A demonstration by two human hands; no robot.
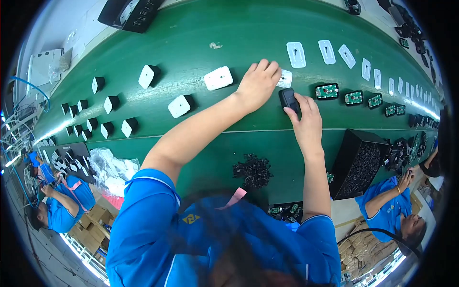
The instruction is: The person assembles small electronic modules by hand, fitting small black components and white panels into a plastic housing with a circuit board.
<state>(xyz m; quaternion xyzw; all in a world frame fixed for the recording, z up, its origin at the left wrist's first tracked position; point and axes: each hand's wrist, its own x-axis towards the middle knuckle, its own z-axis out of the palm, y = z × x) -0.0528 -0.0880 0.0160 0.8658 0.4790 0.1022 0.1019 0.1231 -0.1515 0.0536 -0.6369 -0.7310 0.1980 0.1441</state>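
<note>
My left hand (259, 85) reaches over the green work surface, its fingers curled at the edge of a small white plastic cover (286, 79). The fingertips are partly hidden, but they seem to grip it. Just nearer, my right hand (306, 115) holds a black plastic housing (289, 99) between thumb and fingers. To the right stands a row of black housings with green circuit boards (327, 91) inside. Beyond them lies a curving row of white covers (296, 54). White-topped black units (218, 78) stand to the left of my left hand.
A pile of small black parts (252, 171) lies close to my body. At the right, a black bin (359, 163) holds many more. A clear plastic bag (113, 168) sits at the left edge. Co-workers in blue sit at left (71, 196) and right (389, 210).
</note>
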